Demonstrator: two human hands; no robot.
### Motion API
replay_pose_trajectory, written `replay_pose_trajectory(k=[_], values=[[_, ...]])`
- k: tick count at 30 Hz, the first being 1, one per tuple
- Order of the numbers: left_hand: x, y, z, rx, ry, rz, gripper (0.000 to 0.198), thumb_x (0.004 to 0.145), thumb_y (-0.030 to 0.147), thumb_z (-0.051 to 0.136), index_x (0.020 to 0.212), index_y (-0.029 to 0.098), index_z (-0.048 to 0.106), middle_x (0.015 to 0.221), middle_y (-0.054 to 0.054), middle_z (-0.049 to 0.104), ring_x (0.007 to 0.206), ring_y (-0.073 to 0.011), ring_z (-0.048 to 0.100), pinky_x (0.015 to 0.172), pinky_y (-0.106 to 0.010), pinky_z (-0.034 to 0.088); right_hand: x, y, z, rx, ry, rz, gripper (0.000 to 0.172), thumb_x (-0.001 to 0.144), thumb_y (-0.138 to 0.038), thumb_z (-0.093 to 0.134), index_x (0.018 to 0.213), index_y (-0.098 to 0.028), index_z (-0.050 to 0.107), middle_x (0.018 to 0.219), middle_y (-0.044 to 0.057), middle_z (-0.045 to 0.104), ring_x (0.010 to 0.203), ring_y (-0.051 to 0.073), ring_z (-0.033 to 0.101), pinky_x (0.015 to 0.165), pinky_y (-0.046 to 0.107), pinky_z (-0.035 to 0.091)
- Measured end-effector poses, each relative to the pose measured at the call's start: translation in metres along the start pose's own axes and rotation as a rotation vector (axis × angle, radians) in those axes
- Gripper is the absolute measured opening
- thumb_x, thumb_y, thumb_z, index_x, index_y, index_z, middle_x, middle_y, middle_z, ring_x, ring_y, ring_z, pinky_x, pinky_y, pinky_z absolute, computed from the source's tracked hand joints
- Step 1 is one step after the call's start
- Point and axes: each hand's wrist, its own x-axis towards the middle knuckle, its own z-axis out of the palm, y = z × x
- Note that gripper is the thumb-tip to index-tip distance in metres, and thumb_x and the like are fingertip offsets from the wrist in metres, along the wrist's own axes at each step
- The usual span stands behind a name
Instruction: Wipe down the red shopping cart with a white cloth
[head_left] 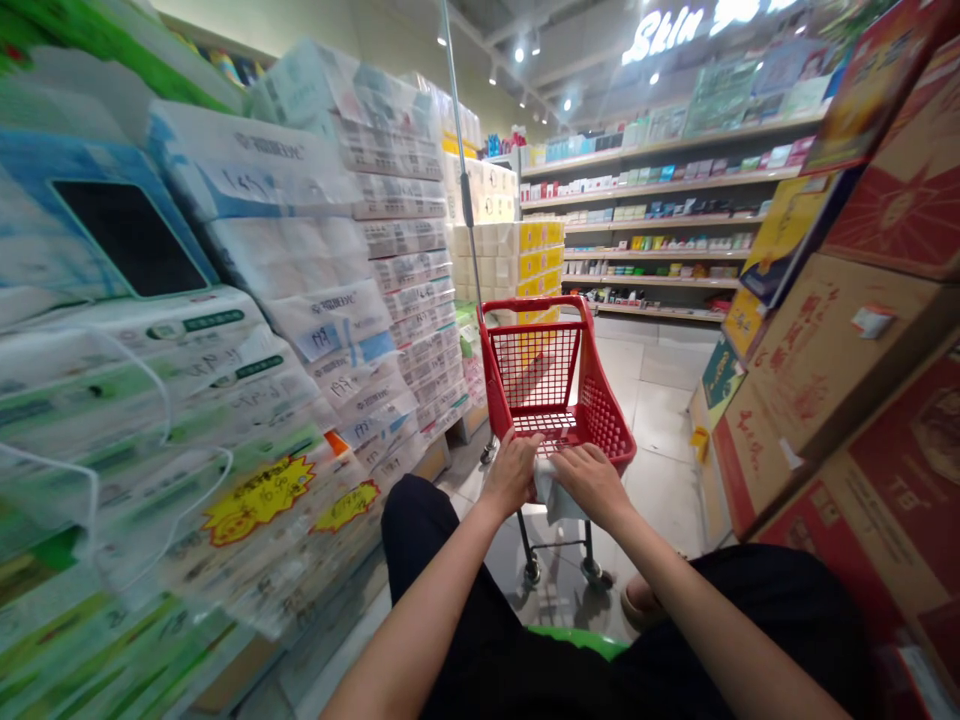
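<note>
A small red shopping cart (532, 365) with a grid basket stands in front of my knees. The basket shows nothing inside. My left hand (514, 468) is closed over the cart's near rim, with its fingers pointing forward. Close beside it, my right hand (589, 480) is closed on a pale grey-white cloth (553, 492). The cloth hangs down over the near rim, between the two hands. My fingertips are partly hidden behind the rim and the cloth. A thin grey pole (466, 195) rises from the cart's left side.
Tall stacks of wrapped tissue packs (405, 240) line the left, with a dark-screened phone (135, 238) and a white cable (161, 385) on them. Cardboard cartons (817, 350) are piled at the right. Stocked shelves (660, 215) span the back. Tiled floor (660, 400) runs between.
</note>
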Motion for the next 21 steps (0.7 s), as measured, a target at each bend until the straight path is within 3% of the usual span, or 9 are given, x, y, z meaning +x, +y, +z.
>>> replay_pose_trajectory(k=[6, 9, 12, 17, 21], values=[[0.001, 0.005, -0.001, 0.004, 0.026, 0.028, 0.069, 0.082, 0.035, 0.064, 0.137, 0.019, 0.026, 0.119, -0.008, 0.054, 0.110, -0.0229, 0.052, 0.118, -0.049, 0.020, -0.043, 0.052, -0.020, -0.040, 0.019, 0.075, 0.020, 0.095, -0.033, 0.045, 0.104, -0.023, 0.060, 0.100, 0.004, 0.064, 0.102, 0.020, 0.053, 0.106, 0.040, 0.023], [0.000, 0.008, 0.000, 0.006, 0.032, 0.014, 0.068, 0.083, 0.036, 0.062, 0.138, 0.019, 0.026, 0.117, -0.008, 0.054, 0.111, -0.0235, 0.052, 0.117, -0.050, 0.020, -0.053, 0.062, -0.024, -0.039, 0.005, 0.106, 0.021, 0.096, -0.032, 0.044, 0.107, -0.024, 0.059, 0.105, 0.004, 0.063, 0.106, 0.020, 0.052, 0.107, 0.042, 0.022], [0.000, 0.013, 0.003, 0.001, 0.034, -0.001, 0.069, 0.083, 0.031, 0.061, 0.139, 0.019, 0.024, 0.118, -0.009, 0.053, 0.113, -0.0251, 0.051, 0.116, -0.053, 0.021, -0.044, 0.046, -0.017, -0.006, -0.004, 0.096, 0.022, 0.095, -0.035, 0.046, 0.109, -0.023, 0.058, 0.105, 0.005, 0.063, 0.104, 0.020, 0.052, 0.102, 0.040, 0.028], [0.000, 0.022, 0.010, 0.026, 0.052, 0.021, 0.074, 0.078, 0.008, 0.048, 0.144, 0.018, 0.016, 0.130, -0.010, 0.050, 0.119, -0.0242, 0.048, 0.118, -0.053, 0.017, -0.010, -0.007, 0.000, 0.022, 0.019, 0.043, 0.021, 0.095, -0.030, 0.047, 0.109, -0.019, 0.057, 0.100, 0.007, 0.063, 0.096, 0.020, 0.054, 0.088, 0.034, 0.035], [0.000, 0.022, 0.010, 0.029, 0.040, 0.045, 0.072, 0.080, 0.010, 0.047, 0.144, 0.019, 0.016, 0.130, -0.009, 0.050, 0.116, -0.0239, 0.050, 0.118, -0.051, 0.016, -0.006, -0.013, -0.002, 0.034, 0.017, 0.021, 0.017, 0.094, -0.026, 0.048, 0.107, -0.020, 0.058, 0.093, 0.005, 0.063, 0.091, 0.018, 0.054, 0.089, 0.033, 0.034]])
